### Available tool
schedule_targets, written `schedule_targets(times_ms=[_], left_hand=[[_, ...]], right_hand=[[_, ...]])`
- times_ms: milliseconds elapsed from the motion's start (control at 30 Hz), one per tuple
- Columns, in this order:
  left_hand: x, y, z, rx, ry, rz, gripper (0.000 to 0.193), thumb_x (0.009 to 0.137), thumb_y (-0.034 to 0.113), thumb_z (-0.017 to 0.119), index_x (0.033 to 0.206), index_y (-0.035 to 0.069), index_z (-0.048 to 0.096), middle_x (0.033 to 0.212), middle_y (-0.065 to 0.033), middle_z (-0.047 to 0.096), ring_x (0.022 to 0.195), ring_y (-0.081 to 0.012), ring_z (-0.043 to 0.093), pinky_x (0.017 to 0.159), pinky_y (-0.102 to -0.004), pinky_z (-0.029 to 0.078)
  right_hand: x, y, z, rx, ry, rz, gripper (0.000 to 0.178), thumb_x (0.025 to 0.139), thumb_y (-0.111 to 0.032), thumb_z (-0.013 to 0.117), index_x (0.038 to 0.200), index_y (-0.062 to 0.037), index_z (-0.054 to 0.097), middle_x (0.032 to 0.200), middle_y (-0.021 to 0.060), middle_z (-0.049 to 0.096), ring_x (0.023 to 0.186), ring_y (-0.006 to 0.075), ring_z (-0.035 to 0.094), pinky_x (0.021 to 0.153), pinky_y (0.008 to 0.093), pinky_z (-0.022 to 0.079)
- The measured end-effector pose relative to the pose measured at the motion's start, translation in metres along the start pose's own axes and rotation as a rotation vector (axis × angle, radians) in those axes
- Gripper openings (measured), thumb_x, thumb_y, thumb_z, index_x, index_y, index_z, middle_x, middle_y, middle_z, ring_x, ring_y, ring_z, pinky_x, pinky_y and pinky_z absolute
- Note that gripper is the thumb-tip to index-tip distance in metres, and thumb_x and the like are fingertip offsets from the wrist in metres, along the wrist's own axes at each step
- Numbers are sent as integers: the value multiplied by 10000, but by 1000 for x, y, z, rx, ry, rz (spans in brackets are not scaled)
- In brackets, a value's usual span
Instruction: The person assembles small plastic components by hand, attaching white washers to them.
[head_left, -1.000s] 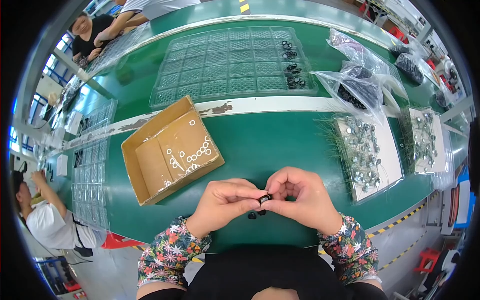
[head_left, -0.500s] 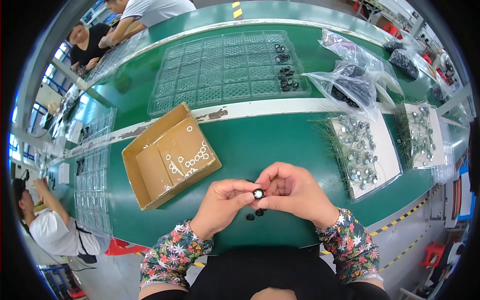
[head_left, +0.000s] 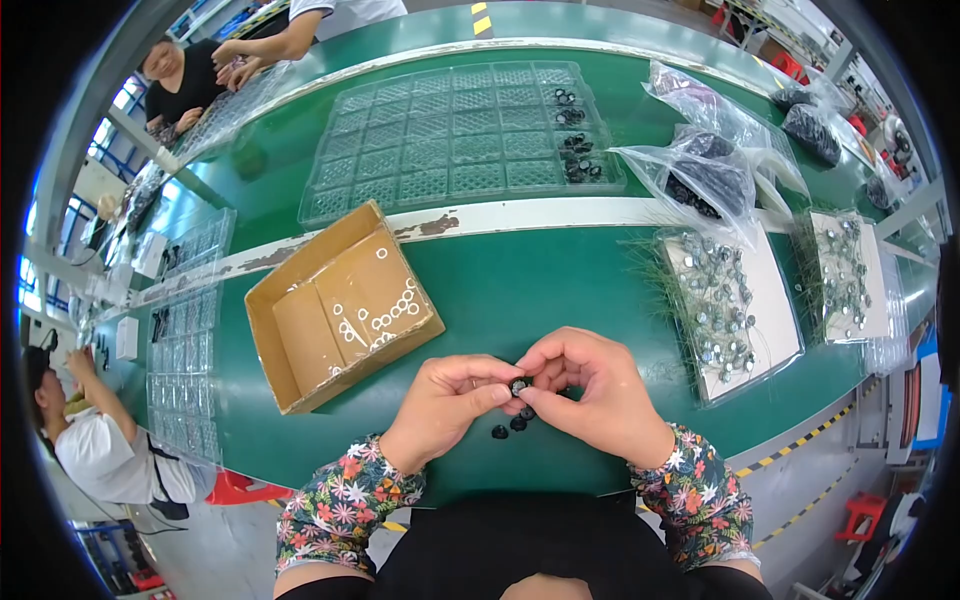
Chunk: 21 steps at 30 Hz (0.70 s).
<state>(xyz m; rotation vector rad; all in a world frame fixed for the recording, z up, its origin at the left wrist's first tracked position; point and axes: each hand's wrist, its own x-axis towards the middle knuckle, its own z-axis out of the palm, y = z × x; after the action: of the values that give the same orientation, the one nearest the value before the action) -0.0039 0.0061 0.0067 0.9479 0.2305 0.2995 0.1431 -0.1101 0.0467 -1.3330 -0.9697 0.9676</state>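
Over the near part of the green table, my left hand (head_left: 440, 405) pinches a small round black part (head_left: 519, 386) between thumb and forefinger. The part's face looks mostly dark. My right hand (head_left: 600, 395) meets it from the other side, thumb and fingertips closed against its edge, the other fingers curled. Several loose black parts (head_left: 517, 423) lie on the table just below my fingertips, some partly hidden by my right hand. To the left stands an open cardboard box (head_left: 300, 340) with several thin white rings (head_left: 385, 322) scattered inside.
A clear compartment tray (head_left: 430, 150) spans the far side, black parts in its right column. Plastic bags (head_left: 705, 180) of black parts lie at the far right. Boards with wired metal pieces (head_left: 715, 310) are nearer. Co-workers sit at the left (head_left: 110, 430) and far left (head_left: 180, 85).
The black part has turned between my fingers; its bright white face now looks dark. My right fingers have shifted slightly around it. At the far left, a standing co-worker's arms have moved.
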Motion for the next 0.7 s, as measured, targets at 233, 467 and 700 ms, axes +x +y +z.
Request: schedule_targets(times_ms=[233, 467, 700], left_hand=[[0, 1, 0, 53, -19, 20, 194, 818, -51, 566, 1001, -27, 624, 936, -134, 623, 812, -181, 620, 745, -288, 517], [-2, 2, 0, 90, -24, -16, 186, 808, -62, 572, 980, -30, 635, 926, -131, 617, 795, -183, 624, 736, -273, 520], [-2, 1, 1, 118, -10, -17, 190, 801, -65, 579, 978, -27, 639, 894, -122, 613, 788, -186, 630, 727, -267, 523]], right_hand=[[0, -2, -2, 5, -45, 42, 135, 737, 56, 590, 859, 32, 539, 816, 71, 586, 710, 112, 638, 594, 210, 516], [-1, -4, -7, -15, -107, 97, 141, 750, 3, 641, 856, 8, 548, 800, 45, 601, 718, 94, 611, 657, 216, 515], [0, -2, -7, -12, -107, 119, 153, 739, -16, 657, 846, 5, 548, 787, 41, 597, 710, 85, 603, 653, 214, 510]])
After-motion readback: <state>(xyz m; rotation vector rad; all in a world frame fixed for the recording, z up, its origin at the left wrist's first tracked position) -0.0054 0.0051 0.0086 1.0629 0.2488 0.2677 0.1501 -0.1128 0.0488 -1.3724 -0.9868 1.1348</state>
